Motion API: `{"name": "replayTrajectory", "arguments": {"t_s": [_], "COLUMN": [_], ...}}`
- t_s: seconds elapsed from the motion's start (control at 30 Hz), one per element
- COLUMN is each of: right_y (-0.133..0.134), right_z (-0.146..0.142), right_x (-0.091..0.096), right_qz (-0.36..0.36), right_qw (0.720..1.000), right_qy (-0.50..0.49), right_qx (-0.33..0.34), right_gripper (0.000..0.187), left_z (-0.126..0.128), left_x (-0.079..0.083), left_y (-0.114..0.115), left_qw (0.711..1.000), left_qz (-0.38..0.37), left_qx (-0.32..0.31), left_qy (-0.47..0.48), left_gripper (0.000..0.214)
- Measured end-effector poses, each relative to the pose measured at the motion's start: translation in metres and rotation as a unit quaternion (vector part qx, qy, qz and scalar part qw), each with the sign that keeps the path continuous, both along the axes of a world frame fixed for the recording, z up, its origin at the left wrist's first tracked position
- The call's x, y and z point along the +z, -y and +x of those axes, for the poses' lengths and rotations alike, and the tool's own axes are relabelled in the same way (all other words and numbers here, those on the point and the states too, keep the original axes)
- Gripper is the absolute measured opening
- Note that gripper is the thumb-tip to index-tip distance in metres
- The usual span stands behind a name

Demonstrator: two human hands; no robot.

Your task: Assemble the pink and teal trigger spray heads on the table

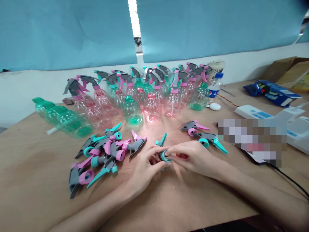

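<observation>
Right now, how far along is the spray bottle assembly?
Done: back-row bottles carry trigger heads. In hand: left hand and right hand grip one teal spray head. Left: uncapped bottles in front, green bottles lying at left, and a pile of loose heads.

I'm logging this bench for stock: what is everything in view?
Table: one, brown, under everything.
Curtains: two, blue, behind.
Capped bottles: a dozen or so, pink and green, back.
Open bottles: a few, pink and green, before those.
Lying bottles: about two, green, left.
Loose heads: around eight, grey with pink or teal, front left.
Other heads: two, grey with pink or teal, front right.
Drink bottle: one, blue cap, beside bottles.
Blue box: one, far right.
White devices: about two, right.
Cable: one, black, right edge.
Held head: one, grey and teal, front centre.
Left hand: one, on held head.
Right hand: one, on held head.
</observation>
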State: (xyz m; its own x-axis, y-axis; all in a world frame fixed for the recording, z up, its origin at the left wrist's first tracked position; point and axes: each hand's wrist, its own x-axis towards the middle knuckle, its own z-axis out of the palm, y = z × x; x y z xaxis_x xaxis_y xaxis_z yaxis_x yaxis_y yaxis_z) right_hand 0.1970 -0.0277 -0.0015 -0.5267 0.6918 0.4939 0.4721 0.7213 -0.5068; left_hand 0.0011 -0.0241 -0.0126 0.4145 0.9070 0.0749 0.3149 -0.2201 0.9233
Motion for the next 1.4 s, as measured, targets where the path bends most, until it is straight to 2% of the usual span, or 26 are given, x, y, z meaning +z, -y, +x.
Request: {"name": "replayTrajectory", "arguments": {"t_s": [0.2, 0.37, 0.5, 0.67, 0.73, 0.87, 0.97, 1.07, 1.17, 1.27, 1.4], "right_y": [0.004, 0.006, 0.01, 0.012, 0.011, 0.006, 0.003, 0.002, 0.001, -0.002, 0.002], "right_z": [-0.005, -0.003, 0.0, -0.002, -0.003, -0.005, -0.007, -0.013, -0.02, -0.027, -0.024], "right_x": [-0.003, -0.008, -0.01, -0.012, -0.012, -0.01, -0.006, 0.0, 0.003, 0.005, 0.008], "right_qz": [-0.008, -0.057, -0.036, -0.028, -0.024, -0.027, -0.057, -0.088, -0.096, -0.085, -0.065], "right_qw": [0.998, 0.997, 0.996, 0.997, 0.997, 0.998, 0.997, 0.994, 0.992, 0.992, 0.992], "right_qy": [0.029, -0.039, -0.081, -0.072, -0.063, -0.035, -0.006, 0.026, 0.061, 0.085, 0.095], "right_qx": [-0.062, -0.028, -0.02, -0.031, -0.031, -0.039, -0.049, -0.051, -0.054, -0.048, -0.055], "right_gripper": [0.015, 0.012, 0.017, 0.015, 0.015, 0.017, 0.018, 0.018, 0.02, 0.023, 0.021], "left_z": [0.001, -0.004, -0.008, -0.031, -0.05, -0.098, -0.133, -0.156, -0.166, -0.169, -0.168], "left_x": [0.001, 0.001, 0.008, 0.033, 0.044, 0.059, 0.061, 0.058, 0.051, 0.045, 0.049], "left_y": [0.001, 0.009, 0.012, 0.016, 0.016, 0.009, 0.002, -0.001, -0.002, -0.001, 0.003], "left_qw": [0.999, 0.989, 0.971, 0.928, 0.903, 0.845, 0.817, 0.811, 0.822, 0.841, 0.852], "left_qz": [0.034, 0.137, 0.23, 0.354, 0.401, 0.457, 0.46, 0.44, 0.396, 0.348, 0.347], "left_qx": [0.011, 0.007, 0.006, 0.072, 0.091, 0.141, 0.134, 0.108, 0.092, 0.049, 0.033], "left_qy": [-0.017, -0.049, -0.069, -0.089, -0.122, -0.239, -0.321, -0.37, -0.399, -0.411, -0.392], "left_gripper": [0.03, 0.035, 0.032, 0.028, 0.021, 0.022, 0.022, 0.022, 0.022, 0.026, 0.034]}}
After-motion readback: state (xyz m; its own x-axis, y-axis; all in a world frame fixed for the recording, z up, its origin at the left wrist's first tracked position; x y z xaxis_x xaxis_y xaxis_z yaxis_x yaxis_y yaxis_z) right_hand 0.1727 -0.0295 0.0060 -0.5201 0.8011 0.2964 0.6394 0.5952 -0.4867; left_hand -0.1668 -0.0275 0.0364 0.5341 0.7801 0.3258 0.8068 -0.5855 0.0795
